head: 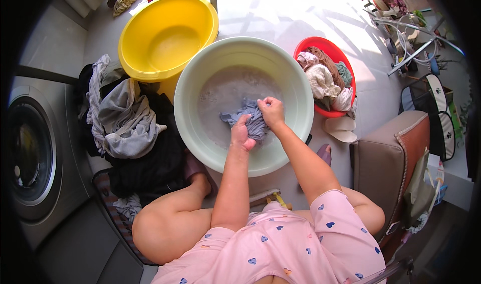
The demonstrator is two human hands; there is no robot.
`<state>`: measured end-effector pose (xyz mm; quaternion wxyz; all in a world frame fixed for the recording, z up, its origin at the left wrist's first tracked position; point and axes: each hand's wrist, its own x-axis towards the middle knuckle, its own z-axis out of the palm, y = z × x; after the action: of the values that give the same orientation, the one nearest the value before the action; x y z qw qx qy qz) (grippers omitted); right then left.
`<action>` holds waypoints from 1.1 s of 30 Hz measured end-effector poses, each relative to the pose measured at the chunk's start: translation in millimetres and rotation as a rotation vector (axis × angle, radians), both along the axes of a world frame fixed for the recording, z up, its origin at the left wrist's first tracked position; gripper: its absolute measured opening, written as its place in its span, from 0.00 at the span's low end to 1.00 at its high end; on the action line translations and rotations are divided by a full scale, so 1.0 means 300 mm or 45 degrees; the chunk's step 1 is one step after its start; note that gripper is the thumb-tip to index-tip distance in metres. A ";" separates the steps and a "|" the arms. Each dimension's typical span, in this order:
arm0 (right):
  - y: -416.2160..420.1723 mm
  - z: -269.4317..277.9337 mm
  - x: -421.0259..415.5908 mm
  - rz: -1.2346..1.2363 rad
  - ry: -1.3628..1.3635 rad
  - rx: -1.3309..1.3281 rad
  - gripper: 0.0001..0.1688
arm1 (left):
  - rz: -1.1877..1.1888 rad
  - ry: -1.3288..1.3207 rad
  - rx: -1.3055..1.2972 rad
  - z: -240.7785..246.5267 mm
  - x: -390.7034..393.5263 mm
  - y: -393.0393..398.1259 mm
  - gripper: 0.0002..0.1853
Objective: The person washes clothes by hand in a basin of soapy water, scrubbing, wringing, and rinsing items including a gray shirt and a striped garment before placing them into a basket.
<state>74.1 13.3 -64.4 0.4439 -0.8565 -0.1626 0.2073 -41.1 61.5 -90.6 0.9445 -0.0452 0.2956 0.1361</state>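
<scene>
A large pale green plastic basin (188, 81) stands on the floor before me, with cloudy, slightly foamy water (218, 85) in it. Both my hands are inside the basin, on a wet, bunched blue-grey cloth (256, 123). My left hand (241, 133) grips its near left part, thumb up. Just to the upper right, my right hand (271, 110) has its fingers closed on the cloth's right side. Part of the cloth spreads out to the left on the water. My fingers partly hide the folds.
A yellow basin (141, 32) touches the green one at upper left. Dark and grey clothes (129, 118) lie heaped left, beside a front-loading washing machine (32, 152). A red basin (342, 51) of clothes stands right, near a brown padded seat (383, 156).
</scene>
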 end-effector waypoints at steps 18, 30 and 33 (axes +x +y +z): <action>-0.165 0.236 -0.053 0.679 0.352 0.200 0.62 | 0.235 -0.590 -0.218 0.130 -0.012 0.007 0.35; -0.215 0.298 -0.073 0.424 1.311 0.663 0.39 | 0.435 -0.444 -0.100 0.134 -0.063 0.093 0.44; -0.240 0.310 -0.085 0.340 1.410 0.679 0.41 | 0.751 -0.689 -0.408 0.131 -0.068 0.109 0.49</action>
<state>48.7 -58.7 28.7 0.6307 -0.4543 -0.0604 0.6262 -61.4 94.3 -51.3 0.8897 -0.3078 0.0291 0.3359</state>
